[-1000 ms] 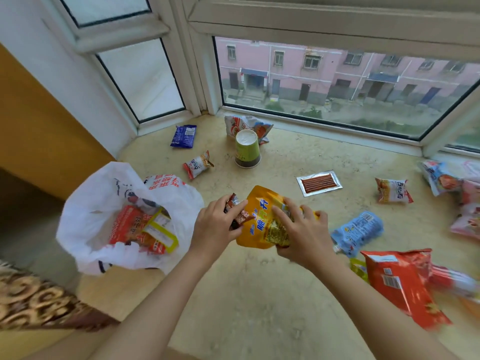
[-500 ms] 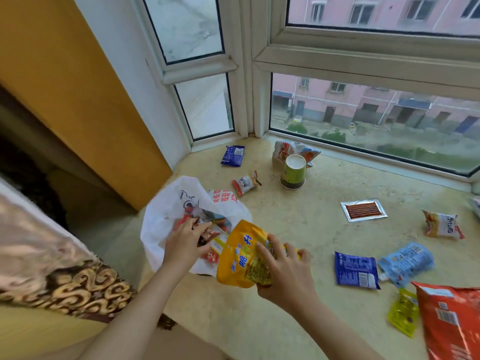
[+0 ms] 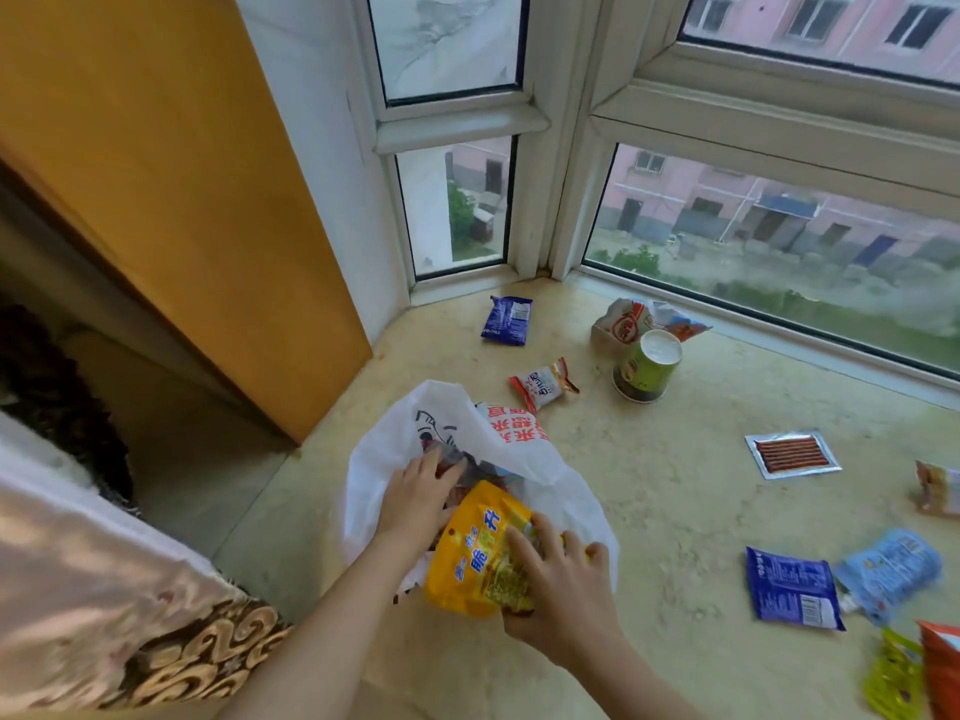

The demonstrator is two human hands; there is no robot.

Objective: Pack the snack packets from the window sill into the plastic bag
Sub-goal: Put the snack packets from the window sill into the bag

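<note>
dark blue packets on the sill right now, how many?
2. One dark blue foil packet lies in the far corner under the narrow window pane; another dark blue packet lies at the right, touching a light blue packet. More may be hidden inside the bag.

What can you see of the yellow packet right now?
The yellow packet is a glossy, crinkled foil-like pouch with blue and white printed characters and a darker picture panel low on its face. It is tilted, its top leaning towards the mouth of the white plastic bag, which it overlaps. The right hand grips its right side; the left hand lies beside it, reaching into the bag.
</note>
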